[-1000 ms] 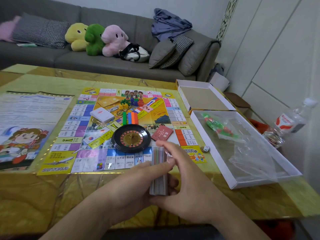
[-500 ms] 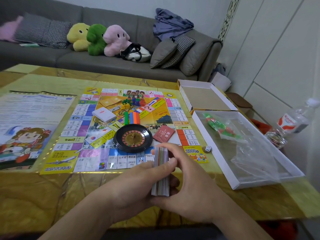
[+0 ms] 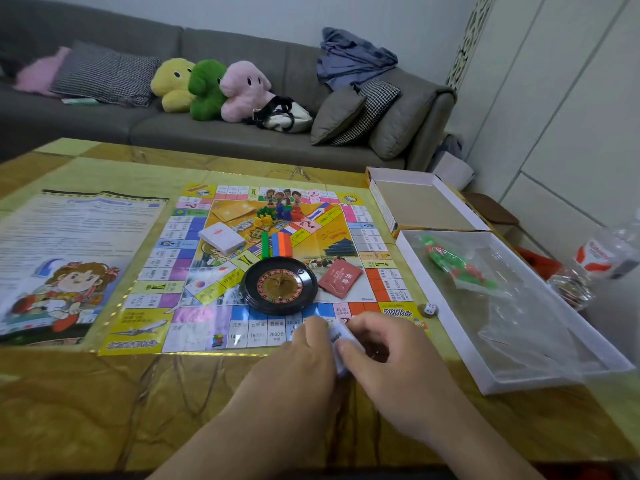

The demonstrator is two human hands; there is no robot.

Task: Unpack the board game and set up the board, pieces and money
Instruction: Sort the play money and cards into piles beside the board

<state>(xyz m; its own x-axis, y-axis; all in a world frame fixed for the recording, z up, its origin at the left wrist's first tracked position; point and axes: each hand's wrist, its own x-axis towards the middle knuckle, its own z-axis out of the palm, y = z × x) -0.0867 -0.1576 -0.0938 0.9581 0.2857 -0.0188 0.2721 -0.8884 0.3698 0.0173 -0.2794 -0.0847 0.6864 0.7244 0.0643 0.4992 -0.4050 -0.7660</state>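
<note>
Holding the stack of play money (image 3: 341, 344) between our left hand (image 3: 298, 368) and right hand (image 3: 391, 362), fingers curled round it, above the table's near edge by the board (image 3: 194, 299) | light, thin, slippery notes likely to fan | grip both long edges

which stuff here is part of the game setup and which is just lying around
Part of the job:
board
roulette wheel
white card deck
red card
pawns
die
money stack, held between left hand and right hand
box tray
lid
rules sheet

Just lying about:
plush toys
cushions
bag
bottle
</note>
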